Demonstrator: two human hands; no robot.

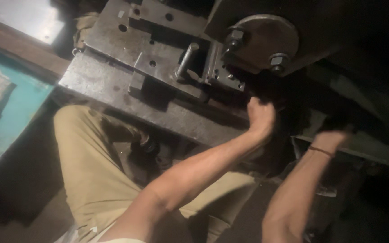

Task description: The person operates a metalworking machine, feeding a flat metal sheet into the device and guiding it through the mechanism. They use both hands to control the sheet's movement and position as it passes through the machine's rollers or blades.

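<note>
— What worries you here?

— Both hands are in the dark gap beside the press. The left hand [261, 116] looks curled, fingers drawn together against the edge of the steel bed plate [113, 81], just below the round flange [266, 38] with its two bolts [279, 59]. If anything above came down, or the hand slipped on worn metal, I judge the fingers would be caught — they sit right under the tooling.

— And the right hand?

— The right hand [336, 132] reaches into shadow under the machine's frame; I cannot tell whether it is spread or gripping anything. A thin band [320, 150] circles the wrist — it could snag.

— Where is the work relative to them?

— The short steel pin [186, 60] lies on the die block, up and to the left of the left hand, apart from it.
</note>
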